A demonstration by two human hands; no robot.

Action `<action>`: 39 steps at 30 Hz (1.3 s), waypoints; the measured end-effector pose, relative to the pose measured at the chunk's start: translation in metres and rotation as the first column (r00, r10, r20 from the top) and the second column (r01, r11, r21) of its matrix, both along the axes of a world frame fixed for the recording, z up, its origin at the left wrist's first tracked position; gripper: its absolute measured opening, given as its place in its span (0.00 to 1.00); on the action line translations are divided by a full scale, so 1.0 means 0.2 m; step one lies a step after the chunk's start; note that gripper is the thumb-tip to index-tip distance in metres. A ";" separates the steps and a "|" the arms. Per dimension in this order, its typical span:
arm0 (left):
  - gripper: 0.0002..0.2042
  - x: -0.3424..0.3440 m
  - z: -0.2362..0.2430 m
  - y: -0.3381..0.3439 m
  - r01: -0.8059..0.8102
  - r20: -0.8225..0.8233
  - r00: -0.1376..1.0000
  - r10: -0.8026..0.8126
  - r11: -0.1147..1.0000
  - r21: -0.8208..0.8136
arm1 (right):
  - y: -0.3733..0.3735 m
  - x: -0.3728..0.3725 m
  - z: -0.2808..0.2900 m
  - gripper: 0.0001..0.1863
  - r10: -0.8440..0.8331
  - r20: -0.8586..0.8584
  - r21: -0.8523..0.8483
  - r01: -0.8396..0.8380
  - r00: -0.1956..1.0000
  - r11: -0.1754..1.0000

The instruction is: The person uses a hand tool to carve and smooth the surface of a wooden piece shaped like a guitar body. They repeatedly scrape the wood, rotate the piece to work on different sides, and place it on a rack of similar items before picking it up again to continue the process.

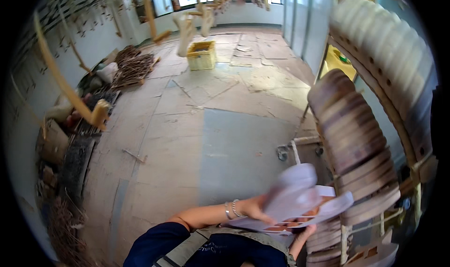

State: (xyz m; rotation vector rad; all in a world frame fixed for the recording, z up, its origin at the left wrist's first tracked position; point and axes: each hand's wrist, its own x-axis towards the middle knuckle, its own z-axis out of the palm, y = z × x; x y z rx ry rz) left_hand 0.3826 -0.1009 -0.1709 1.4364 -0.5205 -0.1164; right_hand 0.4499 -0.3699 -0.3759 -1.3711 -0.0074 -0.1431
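Observation:
My left hand (253, 210), with metal bracelets at the wrist, grips a pale lilac-white guitar body (290, 194), blurred by motion, with cut-out openings showing reddish wood, held low at the right of centre. My right hand (307, 232) is closed on the lower right of the same piece. Just beside it is a wheeled rack (307, 140) packed with upright rows of bodies: brownish sanded ones (351, 131) in the lower row and pale white ones (384, 51) higher up.
Wooden necks (75, 93) hang along the left and ahead. A yellow crate (200, 56) stands on the paper-covered floor (154, 164). Piles of sticks (131, 65), sacks (107, 73) and boxes (56, 142) line the left wall. Glass panels (302, 28) run at the back right.

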 end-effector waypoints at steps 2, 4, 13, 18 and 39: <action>0.42 -0.13 0.06 0.24 -0.082 0.124 0.985 0.121 0.956 -0.281 | 0.27 0.12 -0.08 0.32 0.260 0.130 -0.010 -0.260 0.957 0.965; 0.42 -0.29 0.13 0.48 -0.227 0.201 0.933 0.299 0.921 -0.316 | 0.60 0.27 -0.13 0.27 0.510 0.006 -0.029 -0.510 0.860 0.860; 0.38 -0.53 0.22 1.20 -0.955 0.262 0.173 0.949 0.226 -0.189 | 2.54 0.44 1.36 0.29 0.604 0.761 -0.570 -0.199 0.236 0.797; 0.39 -0.34 0.24 1.59 -0.993 0.380 -0.077 0.922 -0.037 -0.113 | 3.67 0.49 2.11 0.45 0.314 0.946 -0.324 0.279 0.080 0.904; 0.44 0.24 0.87 2.48 -0.905 0.514 -0.150 0.845 0.091 -0.415 | 3.69 1.00 2.05 0.34 0.483 0.853 -0.031 -0.944 -0.197 -0.330</action>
